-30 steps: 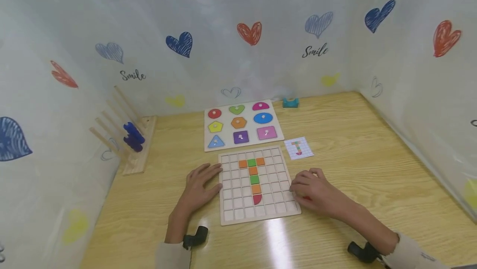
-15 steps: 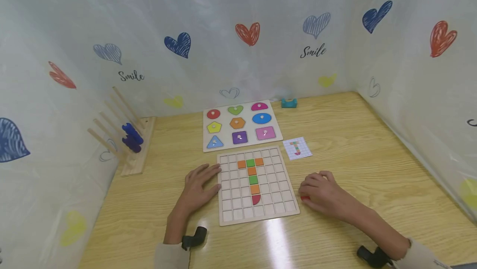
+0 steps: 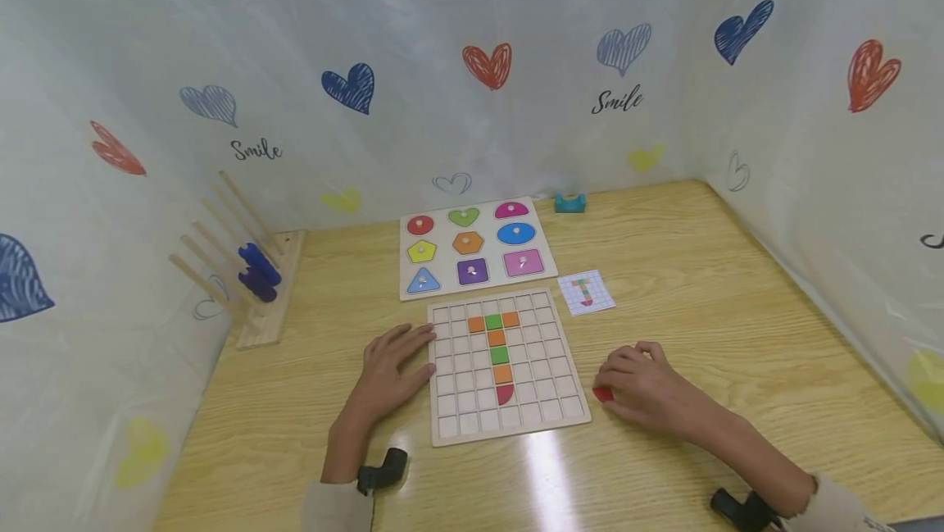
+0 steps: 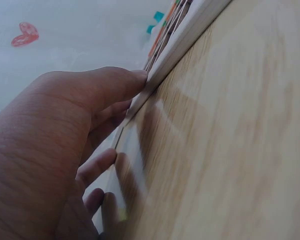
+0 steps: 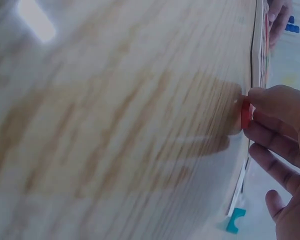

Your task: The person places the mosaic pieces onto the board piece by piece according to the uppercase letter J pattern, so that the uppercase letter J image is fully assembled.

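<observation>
A wooden grid board point(image 3: 472, 425) lies on the table with orange and green squares and a red quarter-round tile point(image 3: 505, 394) set in a T-like figure with a red foot. My left hand point(image 3: 388, 374) rests at the board's left edge, its fingertips and thumb touching the rim, fingers loosely extended. Just off the board's right edge, my right hand point(image 3: 645, 386) pinches a small red tile point(image 5: 245, 112) between thumb and forefinger, close to the tabletop. Its full shape is partly hidden by the fingers. Above the board's right corner lies a printed pattern card point(image 3: 587, 293).
Behind the grid board lies a knob puzzle board point(image 3: 489, 268) with several coloured shapes. A teal piece point(image 3: 570, 203) sits at its right. At the left stands a wooden peg rack point(image 3: 288, 302) with blue pieces point(image 3: 260, 263). Printed sheeting surrounds the table.
My right hand has drawn back to the right from the board's edge with the red tile in its fingers, and more of the tile shows. The left hand stays at the board.
</observation>
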The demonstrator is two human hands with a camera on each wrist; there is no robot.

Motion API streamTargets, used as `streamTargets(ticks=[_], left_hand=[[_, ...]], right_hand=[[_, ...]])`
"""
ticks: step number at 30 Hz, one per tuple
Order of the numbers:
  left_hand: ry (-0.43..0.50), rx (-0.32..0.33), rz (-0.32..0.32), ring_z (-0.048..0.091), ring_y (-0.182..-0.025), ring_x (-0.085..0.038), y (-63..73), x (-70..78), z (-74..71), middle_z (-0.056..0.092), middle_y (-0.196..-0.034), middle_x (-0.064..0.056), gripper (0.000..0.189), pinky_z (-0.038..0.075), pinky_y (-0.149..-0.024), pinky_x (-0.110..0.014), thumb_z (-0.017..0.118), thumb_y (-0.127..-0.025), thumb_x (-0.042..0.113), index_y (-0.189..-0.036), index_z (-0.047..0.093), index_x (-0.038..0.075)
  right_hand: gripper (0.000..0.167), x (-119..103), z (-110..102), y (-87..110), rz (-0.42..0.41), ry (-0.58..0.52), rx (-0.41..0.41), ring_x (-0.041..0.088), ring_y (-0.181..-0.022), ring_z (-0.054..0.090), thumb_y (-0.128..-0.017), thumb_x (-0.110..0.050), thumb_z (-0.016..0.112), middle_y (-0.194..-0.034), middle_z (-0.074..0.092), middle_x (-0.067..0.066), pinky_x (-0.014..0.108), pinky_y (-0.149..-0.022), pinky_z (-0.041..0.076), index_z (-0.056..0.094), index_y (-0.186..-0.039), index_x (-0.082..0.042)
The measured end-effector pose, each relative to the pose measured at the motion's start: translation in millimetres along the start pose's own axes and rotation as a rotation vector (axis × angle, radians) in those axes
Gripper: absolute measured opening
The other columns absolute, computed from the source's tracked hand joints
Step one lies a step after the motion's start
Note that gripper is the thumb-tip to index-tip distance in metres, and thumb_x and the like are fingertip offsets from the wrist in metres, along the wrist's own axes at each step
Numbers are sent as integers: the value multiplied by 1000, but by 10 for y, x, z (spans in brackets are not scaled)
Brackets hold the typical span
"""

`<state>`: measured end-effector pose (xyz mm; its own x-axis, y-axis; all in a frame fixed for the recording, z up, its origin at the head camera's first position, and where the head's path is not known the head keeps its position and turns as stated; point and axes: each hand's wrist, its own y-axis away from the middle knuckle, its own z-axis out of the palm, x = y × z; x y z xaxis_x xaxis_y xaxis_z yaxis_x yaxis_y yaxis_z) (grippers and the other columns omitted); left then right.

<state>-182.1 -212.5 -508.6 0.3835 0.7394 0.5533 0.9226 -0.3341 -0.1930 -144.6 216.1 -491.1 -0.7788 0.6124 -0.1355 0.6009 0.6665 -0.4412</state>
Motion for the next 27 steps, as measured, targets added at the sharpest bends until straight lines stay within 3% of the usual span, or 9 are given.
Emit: streamTargets(ticks=[13, 27], left_hand=[[-2, -5, 1, 35, -142, -30, 3, -5, -3, 50, -149, 8, 51, 16, -110, -62, 70, -92, 32, -141, 60, 21], [0, -4, -7, 35, -142, -29, 6, 12, -12, 51, -149, 7, 51, 15, -111, -62, 69, -92, 32, -141, 60, 21]], right_hand=[[25, 5, 2, -44, 25, -36, 8, 10, -87, 57, -69, -8, 82, -89, 66, -13, 45, -82, 34, 69, -85, -23], [25, -30, 22, -207, -38, -83, 56, 13, -88, 58, -66, -11, 85, -90, 66, -10, 46, -83, 34, 70, -85, -19]])
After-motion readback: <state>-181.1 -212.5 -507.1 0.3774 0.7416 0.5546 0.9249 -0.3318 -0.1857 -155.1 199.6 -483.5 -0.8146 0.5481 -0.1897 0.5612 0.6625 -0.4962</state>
